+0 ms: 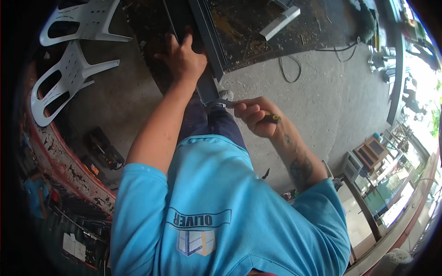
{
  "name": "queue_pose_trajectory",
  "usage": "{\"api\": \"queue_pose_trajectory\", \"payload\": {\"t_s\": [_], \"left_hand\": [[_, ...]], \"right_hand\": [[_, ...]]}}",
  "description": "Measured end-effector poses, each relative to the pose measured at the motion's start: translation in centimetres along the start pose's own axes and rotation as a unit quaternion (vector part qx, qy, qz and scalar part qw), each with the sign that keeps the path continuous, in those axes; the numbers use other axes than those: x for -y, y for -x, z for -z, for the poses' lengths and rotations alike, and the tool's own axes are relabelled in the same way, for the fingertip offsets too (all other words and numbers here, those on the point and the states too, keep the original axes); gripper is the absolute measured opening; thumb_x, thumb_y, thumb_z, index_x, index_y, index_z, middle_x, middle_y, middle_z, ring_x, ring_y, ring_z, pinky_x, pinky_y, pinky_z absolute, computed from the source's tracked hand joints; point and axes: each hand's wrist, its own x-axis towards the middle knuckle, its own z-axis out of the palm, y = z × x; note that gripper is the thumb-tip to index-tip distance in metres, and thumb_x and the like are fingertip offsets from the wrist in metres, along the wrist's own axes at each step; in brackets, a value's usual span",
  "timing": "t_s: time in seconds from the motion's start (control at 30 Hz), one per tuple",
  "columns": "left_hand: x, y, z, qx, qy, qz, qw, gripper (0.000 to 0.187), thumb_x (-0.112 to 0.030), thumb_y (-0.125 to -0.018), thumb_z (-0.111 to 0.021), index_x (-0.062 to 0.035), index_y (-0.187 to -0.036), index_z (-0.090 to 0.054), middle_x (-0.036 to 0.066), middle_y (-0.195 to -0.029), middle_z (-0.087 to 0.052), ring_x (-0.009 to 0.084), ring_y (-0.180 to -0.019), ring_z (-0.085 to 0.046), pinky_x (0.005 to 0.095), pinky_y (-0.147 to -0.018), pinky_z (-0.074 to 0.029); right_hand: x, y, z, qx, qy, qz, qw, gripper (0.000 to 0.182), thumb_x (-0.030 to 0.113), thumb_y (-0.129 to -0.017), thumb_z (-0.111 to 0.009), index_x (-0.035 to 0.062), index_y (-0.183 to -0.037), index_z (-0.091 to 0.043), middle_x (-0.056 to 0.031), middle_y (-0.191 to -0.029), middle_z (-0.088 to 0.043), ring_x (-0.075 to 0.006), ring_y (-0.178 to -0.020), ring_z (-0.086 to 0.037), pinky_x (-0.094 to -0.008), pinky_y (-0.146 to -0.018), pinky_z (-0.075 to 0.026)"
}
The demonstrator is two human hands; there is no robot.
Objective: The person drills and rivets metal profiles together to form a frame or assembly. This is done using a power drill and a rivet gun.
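Note:
My left hand (pixel 186 60) lies on a dark metal profile (pixel 208 89) with its fingers spread, pressing it against the work table. The near end of this profile sticks out past the table edge, over my legs. My right hand (pixel 255 115) is closed around a file with a black and yellow handle (pixel 271 118). The file's grey blade (pixel 224 102) reaches left to the profile's near end and appears to touch it. A second long dark profile (pixel 207 34) lies alongside, just right of my left hand.
On the dark, chip-strewn table (pixel 248 46) lies a short light metal piece (pixel 280 23). White plastic chairs (pixel 69 76) stand at left. A cable loop (pixel 291 69) hangs or lies by the table edge. Behind at right are stacked frames (pixel 368 154). A black tool case (pixel 105 148) sits on the left floor.

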Motion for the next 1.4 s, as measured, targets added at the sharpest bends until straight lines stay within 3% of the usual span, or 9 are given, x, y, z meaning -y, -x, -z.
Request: {"api": "queue_pose_trajectory", "payload": {"t_s": [0.23, 0.47, 0.6, 0.7, 0.77, 0.9, 1.0, 1.23, 1.4], "left_hand": [[0.1, -0.1, -0.1, 0.013, -0.048, -0.002, 0.999, 0.072, -0.041, -0.071, -0.075, -0.0231, -0.137, -0.052, 0.027, -0.14, -0.041, 0.0397, -0.134, -0.036, 0.0789, -0.098, -0.016], [0.1, -0.1, -0.5, 0.004, -0.034, -0.007, 0.999, 0.067, -0.038, -0.073, -0.071, -0.0216, -0.135, -0.054, 0.025, -0.139, -0.041, 0.0381, -0.135, -0.035, 0.08, -0.097, -0.017], [-0.3, -0.1, 0.1, 0.014, -0.016, -0.016, 1.0, 0.068, -0.02, -0.071, -0.067, -0.0239, -0.137, -0.052, 0.025, -0.138, -0.045, 0.0401, -0.133, -0.037, 0.0789, -0.098, -0.017], [-0.2, 0.0, -0.6, -0.023, -0.016, -0.019, 0.999, 0.067, -0.02, -0.071, -0.067, -0.0233, -0.136, -0.053, 0.025, -0.137, -0.046, 0.0402, -0.132, -0.038, 0.0788, -0.098, -0.017], [0.0, 0.0, -0.7, -0.032, -0.028, -0.001, 0.999, 0.067, -0.02, -0.071, -0.067, -0.0224, -0.137, -0.052, 0.025, -0.138, -0.045, 0.0401, -0.132, -0.038, 0.0784, -0.099, -0.017], [-0.1, -0.1, -0.7, -0.013, -0.028, -0.009, 0.999, 0.07, -0.024, -0.07, -0.069, -0.022, -0.138, -0.051, 0.025, -0.138, -0.045, 0.0384, -0.134, -0.036, 0.0774, -0.1, -0.017], [0.0, 0.0, -0.6, 0.018, -0.034, 0.005, 0.999, 0.071, -0.047, -0.073, -0.07, -0.0212, -0.137, -0.052, 0.027, -0.137, -0.043, 0.0367, -0.137, -0.033, 0.0778, -0.1, -0.016], [-0.3, -0.1, -0.4, -0.007, -0.024, -0.002, 1.0, 0.072, -0.046, -0.073, -0.07, -0.0177, -0.137, -0.052, 0.028, -0.137, -0.043, 0.0375, -0.139, -0.029, 0.0787, -0.099, -0.014], [-0.3, 0.0, -0.2, 0.019, 0.002, 0.004, 1.0, 0.076, -0.048, -0.072, -0.072, -0.0147, -0.137, -0.051, 0.032, -0.14, -0.036, 0.0417, -0.14, -0.025, 0.0797, -0.098, -0.013]], "right_hand": [[0.4, -1.0, 1.3, 0.018, 0.035, -0.011, 0.999, 0.023, 0.015, -0.1, -0.038, -0.0027, -0.086, -0.045, -0.0043, -0.07, -0.053, -0.0045, -0.045, -0.05, -0.0161, -0.034, -0.047], [0.4, -1.5, 1.7, 0.038, 0.056, -0.02, 0.998, 0.022, 0.013, -0.097, -0.038, -0.0022, -0.084, -0.047, -0.0032, -0.069, -0.055, -0.0068, -0.047, -0.054, -0.0179, -0.035, -0.048], [-1.4, -2.2, 1.3, -0.005, 0.065, 0.035, 0.997, 0.018, 0.016, -0.095, -0.043, 0.001, -0.085, -0.048, -0.0022, -0.068, -0.057, -0.0077, -0.048, -0.053, -0.0185, -0.035, -0.042], [-4.2, -1.2, 1.9, -0.023, 0.09, 0.131, 0.987, 0.018, 0.016, -0.095, -0.043, 0.0017, -0.086, -0.048, -0.0021, -0.068, -0.058, -0.0074, -0.048, -0.053, -0.0187, -0.036, -0.042], [-3.6, -1.9, 2.2, 0.007, 0.07, 0.115, 0.991, 0.017, 0.016, -0.095, -0.043, 0.0027, -0.087, -0.048, -0.0022, -0.068, -0.058, -0.0075, -0.048, -0.053, -0.0197, -0.037, -0.043], [-3.3, -2.7, 1.8, -0.017, 0.069, 0.118, 0.99, 0.016, 0.016, -0.096, -0.043, 0.0037, -0.086, -0.047, -0.0027, -0.068, -0.058, -0.0071, -0.049, -0.053, -0.0192, -0.036, -0.042], [-3.2, -1.1, 2.3, 0.038, 0.051, 0.107, 0.992, 0.014, 0.014, -0.097, -0.041, 0.0045, -0.088, -0.045, -0.0011, -0.068, -0.055, -0.0059, -0.049, -0.051, -0.0191, -0.037, -0.041], [-6.6, -2.0, 1.0, -0.03, 0.053, 0.2, 0.978, 0.011, 0.018, -0.097, -0.043, 0.0089, -0.091, -0.044, -0.0008, -0.071, -0.055, -0.0069, -0.05, -0.052, -0.0189, -0.038, -0.038], [-7.7, -4.2, 0.4, -0.054, 0.038, 0.192, 0.979, 0.01, 0.019, -0.098, -0.043, 0.0118, -0.103, -0.047, -0.0001, -0.071, -0.055, -0.0078, -0.05, -0.051, -0.0199, -0.038, -0.04]]}}
